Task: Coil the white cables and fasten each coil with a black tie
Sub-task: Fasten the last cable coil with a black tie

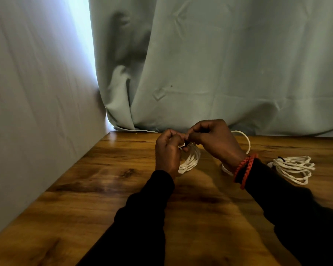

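A white cable coil (190, 160) hangs just above the wooden table (108, 179), held up between both hands. My left hand (167, 150) grips the coil's top, its fingers curled around the strands. My right hand (213, 139) pinches a small black tie (186, 144) at the top of the coil, right against my left fingertips. A second white coil (294, 167) lies on the table at the right with a black tie (282, 159) on its upper left. A loose white cable loop (245, 139) shows behind my right wrist, partly hidden.
A grey-green curtain (219, 64) hangs along the table's back edge. A pale wall (27, 112) borders the table on the left. My right wrist wears a red braided bracelet (245, 169).
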